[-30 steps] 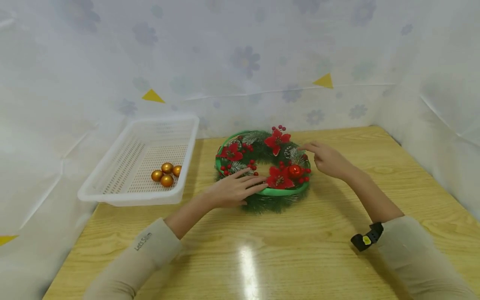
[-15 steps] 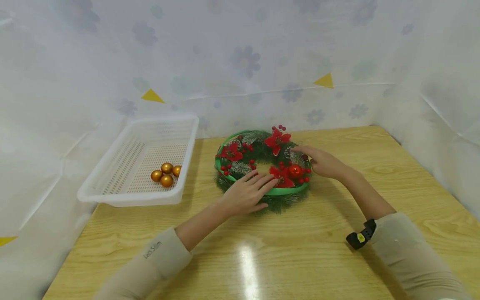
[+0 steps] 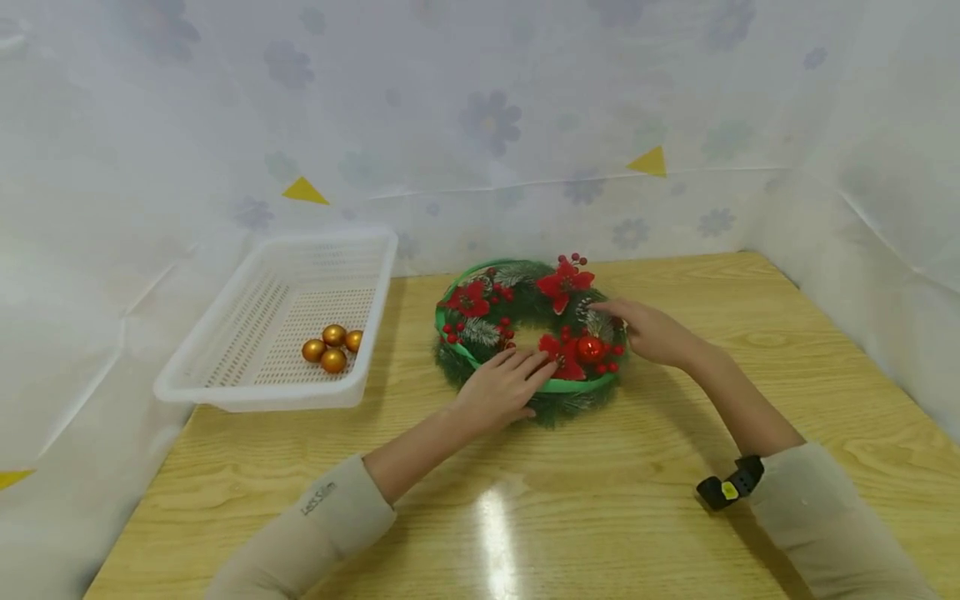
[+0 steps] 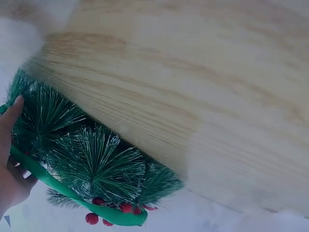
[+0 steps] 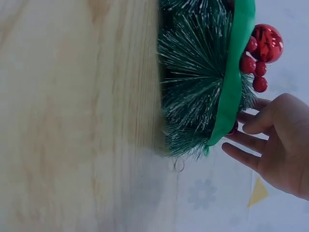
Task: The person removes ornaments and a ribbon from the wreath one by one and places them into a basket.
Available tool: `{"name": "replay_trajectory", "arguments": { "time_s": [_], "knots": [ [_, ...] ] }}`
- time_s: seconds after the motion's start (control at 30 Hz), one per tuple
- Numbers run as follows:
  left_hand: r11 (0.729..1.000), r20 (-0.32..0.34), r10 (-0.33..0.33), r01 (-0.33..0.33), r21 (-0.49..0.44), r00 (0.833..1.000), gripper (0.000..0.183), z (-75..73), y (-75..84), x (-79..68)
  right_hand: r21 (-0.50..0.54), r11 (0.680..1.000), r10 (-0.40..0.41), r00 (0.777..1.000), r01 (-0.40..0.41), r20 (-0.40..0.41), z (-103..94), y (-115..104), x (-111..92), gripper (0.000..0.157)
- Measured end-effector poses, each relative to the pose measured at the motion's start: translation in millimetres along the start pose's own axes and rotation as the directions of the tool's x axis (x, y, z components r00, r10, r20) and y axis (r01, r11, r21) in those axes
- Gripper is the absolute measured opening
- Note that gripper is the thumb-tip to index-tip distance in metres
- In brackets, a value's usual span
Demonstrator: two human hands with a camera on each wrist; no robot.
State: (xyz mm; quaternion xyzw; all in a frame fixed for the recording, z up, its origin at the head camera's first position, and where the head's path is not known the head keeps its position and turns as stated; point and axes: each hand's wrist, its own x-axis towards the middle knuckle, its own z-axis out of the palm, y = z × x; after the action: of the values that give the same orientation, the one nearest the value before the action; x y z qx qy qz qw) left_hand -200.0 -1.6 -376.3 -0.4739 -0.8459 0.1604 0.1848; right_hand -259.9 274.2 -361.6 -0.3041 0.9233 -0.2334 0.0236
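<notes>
Head view: set high on near side of wooden table (image 3: 600,517), faced down toward far edge. Wrist views: set closer, tilted; Christmas wreath (image 5: 198,82) shared by all, red bauble (image 3: 589,349) by head and right.

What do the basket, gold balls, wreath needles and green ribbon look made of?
Basket: likely moulded white plastic, satin finish; perforated floor.
Gold balls: metallic-looking gloss, bright highlights; plastic, glass or metal underneath, can't tell.
Wreath needles: probably plastic, slight shine; thin, uniform strands.
Green ribbon: probably smooth fabric, soft sheen; flat, curving band.
</notes>
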Motion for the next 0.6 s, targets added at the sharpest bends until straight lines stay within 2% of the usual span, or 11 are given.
{"name": "replay_trajectory", "arguments": {
  "time_s": [0.2,0.43,0.6],
  "knots": [
    [0.996,-0.009,0.076,-0.077,-0.041,0.997,0.078,6.9,-16.0,-7.2,-0.019,1.000,0.016,1.000,-0.017,-0.008,-2.0,-9,-14,0.054],
    [0.984,-0.023,0.156,-0.158,-0.083,0.987,0.076,14.8,-37.8,-13.5,0.054,0.997,0.047,0.999,-0.047,-0.003,-2.8,-17,-22,0.056],
    [0.960,0.009,0.190,-0.184,-0.210,0.982,0.073,15.4,-46.8,-17.1,0.086,0.995,0.047,0.999,-0.047,0.006,-0.9,-20,-22,0.054]
  ]
}}
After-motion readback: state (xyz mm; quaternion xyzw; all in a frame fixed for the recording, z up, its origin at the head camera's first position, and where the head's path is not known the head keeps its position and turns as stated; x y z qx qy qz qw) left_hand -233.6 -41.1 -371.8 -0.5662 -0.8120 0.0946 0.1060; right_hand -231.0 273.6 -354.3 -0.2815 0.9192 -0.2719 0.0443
